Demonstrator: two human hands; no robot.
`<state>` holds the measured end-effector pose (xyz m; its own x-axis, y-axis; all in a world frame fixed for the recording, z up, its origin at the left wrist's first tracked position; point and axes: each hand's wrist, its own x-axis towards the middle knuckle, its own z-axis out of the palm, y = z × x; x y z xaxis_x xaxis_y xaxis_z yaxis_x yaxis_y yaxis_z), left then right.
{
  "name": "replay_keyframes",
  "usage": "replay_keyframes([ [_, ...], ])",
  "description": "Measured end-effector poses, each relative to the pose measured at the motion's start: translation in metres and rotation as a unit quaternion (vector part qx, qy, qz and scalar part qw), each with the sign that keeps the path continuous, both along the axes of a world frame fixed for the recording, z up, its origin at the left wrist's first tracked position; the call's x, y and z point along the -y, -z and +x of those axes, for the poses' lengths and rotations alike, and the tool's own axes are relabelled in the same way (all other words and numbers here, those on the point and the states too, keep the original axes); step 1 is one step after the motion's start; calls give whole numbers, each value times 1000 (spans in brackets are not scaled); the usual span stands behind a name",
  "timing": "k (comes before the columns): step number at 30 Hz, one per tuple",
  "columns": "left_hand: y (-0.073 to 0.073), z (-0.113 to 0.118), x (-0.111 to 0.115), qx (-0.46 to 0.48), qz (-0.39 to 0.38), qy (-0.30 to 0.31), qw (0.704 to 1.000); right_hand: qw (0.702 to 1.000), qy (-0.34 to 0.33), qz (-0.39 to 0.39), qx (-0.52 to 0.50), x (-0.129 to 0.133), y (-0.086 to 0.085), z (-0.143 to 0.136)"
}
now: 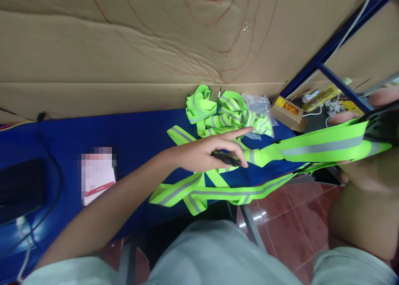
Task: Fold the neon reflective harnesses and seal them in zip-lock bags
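Holding a small black clip (225, 157) between thumb and fingers, the left hand (205, 152) reaches out over the blue table (124, 139). The pointer finger sticks out straight. The clip sits on a bright green strap (324, 146) with a shiny grey stripe down its middle. This strap runs from the left hand across to the right hand (368, 127), which is at the right edge of the picture, off the table. The right hand grips the far end of the strap, where there is a black part; that hand is blurry and cut off by the edge. More of the same strap hangs in loops (199, 191) over the front edge of the table, just below the left hand. A pile of green straps (224, 112) lies behind the left hand, close to the brown cardboard wall (124, 48). A clear plastic bag (258, 104) and a small cardboard box (286, 110) sit just beside the pile.
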<state>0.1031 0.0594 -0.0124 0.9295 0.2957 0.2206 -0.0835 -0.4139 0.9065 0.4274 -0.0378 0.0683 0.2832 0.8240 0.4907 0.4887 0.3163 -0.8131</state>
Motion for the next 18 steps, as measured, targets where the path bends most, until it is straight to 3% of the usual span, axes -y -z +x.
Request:
replay_keyframes([
  [3,7,29,-14,-11,-56,105,993,983,-92,-81,-138,-4,-7,-9],
  [7,16,35,-14,-35,-74,131,988,974,-80,-95,-187,-7,-5,-6],
  [11,16,29,-8,-65,-83,160,982,966,-56,-68,-242,-9,-2,6],
  [14,13,35,-6,-61,-81,154,983,972,-28,-73,-222,-7,-5,15],
  [18,21,56,-9,-48,-62,174,982,977,-44,-164,-132,-2,-14,17],
])
